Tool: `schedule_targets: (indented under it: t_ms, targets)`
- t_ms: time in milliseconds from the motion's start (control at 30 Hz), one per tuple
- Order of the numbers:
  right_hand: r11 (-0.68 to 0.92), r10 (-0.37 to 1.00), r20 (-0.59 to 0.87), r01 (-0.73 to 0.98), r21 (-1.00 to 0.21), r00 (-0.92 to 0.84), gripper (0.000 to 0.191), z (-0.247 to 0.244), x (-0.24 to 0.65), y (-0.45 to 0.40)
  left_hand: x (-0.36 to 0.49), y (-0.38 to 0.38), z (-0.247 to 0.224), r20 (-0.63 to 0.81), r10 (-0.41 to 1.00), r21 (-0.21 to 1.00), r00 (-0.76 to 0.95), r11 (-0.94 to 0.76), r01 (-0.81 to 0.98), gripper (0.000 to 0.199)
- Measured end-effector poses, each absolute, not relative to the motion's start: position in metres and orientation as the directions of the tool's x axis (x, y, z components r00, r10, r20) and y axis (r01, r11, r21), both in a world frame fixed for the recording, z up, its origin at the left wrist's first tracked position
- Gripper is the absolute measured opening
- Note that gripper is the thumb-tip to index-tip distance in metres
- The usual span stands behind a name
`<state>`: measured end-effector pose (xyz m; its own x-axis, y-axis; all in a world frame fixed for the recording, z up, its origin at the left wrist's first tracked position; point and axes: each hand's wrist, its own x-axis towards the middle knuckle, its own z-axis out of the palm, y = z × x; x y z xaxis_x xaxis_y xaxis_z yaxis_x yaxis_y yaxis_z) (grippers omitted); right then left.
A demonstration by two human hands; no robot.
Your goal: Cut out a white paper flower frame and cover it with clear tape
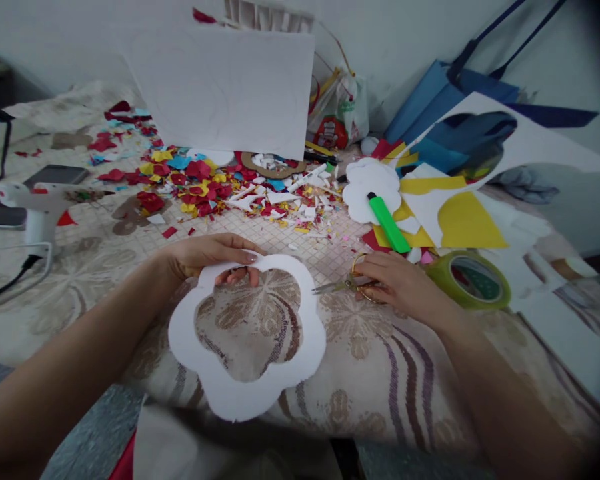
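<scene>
My left hand [220,257] pinches the upper edge of a white flower-shaped paper ring [307,320], its thumb on top and fingertips showing through the cut-out middle. The ring hangs over the front of the table, tilted toward me. To its right, my right hand [393,280] is closed on small scissors [347,285] with gold handles. Their blades point left, with the tips close to the ring's right edge; whether they touch it I cannot tell. Just beyond my right hand, a green highlighter [389,222] rests partly on a white flower-shaped paper piece [367,183].
Red, yellow, blue and white paper scraps [200,180] cover the back of the table. A roll of tape [473,279] lies at right, near yellow paper [470,217]. A glue gun [35,207] and a phone [57,175] are at left. Behind stand a white board [230,93] and a blue bag [425,100].
</scene>
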<state>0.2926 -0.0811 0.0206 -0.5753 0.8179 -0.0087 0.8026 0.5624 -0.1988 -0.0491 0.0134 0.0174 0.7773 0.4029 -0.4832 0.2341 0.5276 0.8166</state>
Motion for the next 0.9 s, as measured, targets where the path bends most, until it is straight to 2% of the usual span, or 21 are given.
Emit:
schedule_targets:
  t_ms: [400,600,700,900]
  targets:
    - [0.574,0.819,0.052,0.817,-0.057,-0.572,0.010,0.0206,0.2924,-0.0817,-0.0487,0.0153,0.0148,-0.489,0.405,0.822,0.772,0.510,0.253,0.018]
    - [0.589,0.801,0.147,0.808,-0.021,-0.581,0.008,0.0191,0.2954,-0.0804,-0.0508,0.0170,0.0114,-0.478,0.394,0.831,0.785,0.493,0.259,0.020]
    - [0.524,0.845,0.197,0.844,-0.112,-0.498,0.006,0.0183,0.2955,-0.0805,-0.0527,0.0177,0.0119,-0.472,0.425,0.837,0.773,0.490,0.242,0.019]
    - [0.259,0.966,0.131,0.854,-0.450,-0.224,0.012,0.0123,0.2874,-0.0837,-0.0549,0.0204,0.0153,-0.479,0.476,0.852,0.737,0.456,0.259,0.020]
